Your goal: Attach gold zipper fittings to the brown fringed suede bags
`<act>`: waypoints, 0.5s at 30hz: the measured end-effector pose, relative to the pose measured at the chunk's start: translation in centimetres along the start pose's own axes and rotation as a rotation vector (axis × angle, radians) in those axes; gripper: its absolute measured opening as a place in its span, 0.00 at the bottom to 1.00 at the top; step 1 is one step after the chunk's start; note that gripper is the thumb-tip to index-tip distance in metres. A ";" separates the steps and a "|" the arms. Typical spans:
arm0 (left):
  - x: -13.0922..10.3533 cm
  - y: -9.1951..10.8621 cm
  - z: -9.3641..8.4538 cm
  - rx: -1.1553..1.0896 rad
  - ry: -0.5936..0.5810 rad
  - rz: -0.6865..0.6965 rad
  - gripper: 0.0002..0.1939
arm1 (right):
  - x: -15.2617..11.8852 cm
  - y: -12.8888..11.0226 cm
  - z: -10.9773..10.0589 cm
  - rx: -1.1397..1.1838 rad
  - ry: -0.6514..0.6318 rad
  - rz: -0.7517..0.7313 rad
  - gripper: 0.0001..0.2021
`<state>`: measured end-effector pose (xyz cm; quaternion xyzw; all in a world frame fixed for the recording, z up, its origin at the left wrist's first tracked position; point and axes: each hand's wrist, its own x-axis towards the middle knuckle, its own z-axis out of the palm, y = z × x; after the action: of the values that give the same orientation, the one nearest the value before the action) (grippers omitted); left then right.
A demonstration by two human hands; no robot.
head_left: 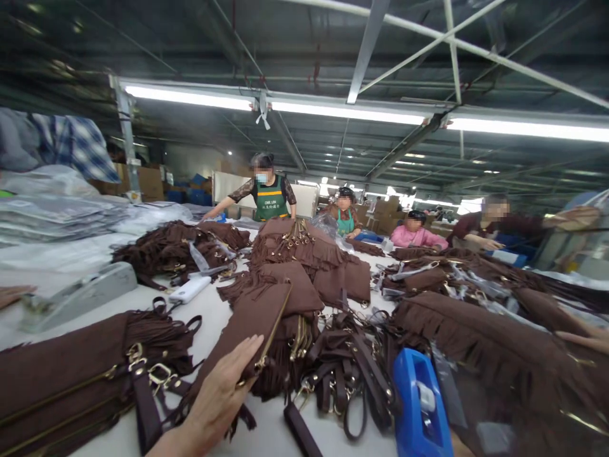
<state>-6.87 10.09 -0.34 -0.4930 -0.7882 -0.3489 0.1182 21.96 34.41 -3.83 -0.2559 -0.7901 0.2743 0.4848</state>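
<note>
My left hand (pixel 223 387) holds the near zippered end of a brown suede-look pouch (pixel 250 317), fingers over its face and thumb by the brass zip. A sliver of what appears to be my right hand (pixel 460 445) shows at the bottom edge, beside a blue tape dispenser (pixel 421 406); its fingers are hidden. Between the two lies a heap of dark brown wrist straps (pixel 340 368) with gold clasps. Behind the held pouch rises a stack of fringed brown pouches (pixel 295 285).
More brown pouches lie left (pixel 61 355) and right (pixel 476 343). A grey metal device (pixel 90 292) and a white box-like object (pixel 189 289) stand on the left. Other people's hands reach in at the left (pixel 16 295) and right (pixel 585 333). Several co-workers sit or stand opposite.
</note>
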 end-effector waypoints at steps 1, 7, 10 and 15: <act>0.0 0.4 -1.1 -0.084 -0.017 -0.072 0.25 | 0.1 0.1 0.1 0.025 0.006 0.009 0.18; -1.0 2.0 -5.1 -0.321 0.003 -0.289 0.25 | 0.8 0.4 -0.2 0.144 0.072 0.034 0.21; -2.0 2.0 -5.6 -0.340 0.016 -0.254 0.24 | 1.2 -0.3 -0.3 0.159 0.112 0.025 0.22; -4.3 1.7 -5.7 -0.316 0.053 -0.137 0.21 | -0.2 -5.5 2.0 0.195 0.147 -0.005 0.22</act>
<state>-4.18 3.81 2.26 -0.4412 -0.7519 -0.4886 0.0358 19.45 29.94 -1.02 -0.2250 -0.7225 0.3290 0.5649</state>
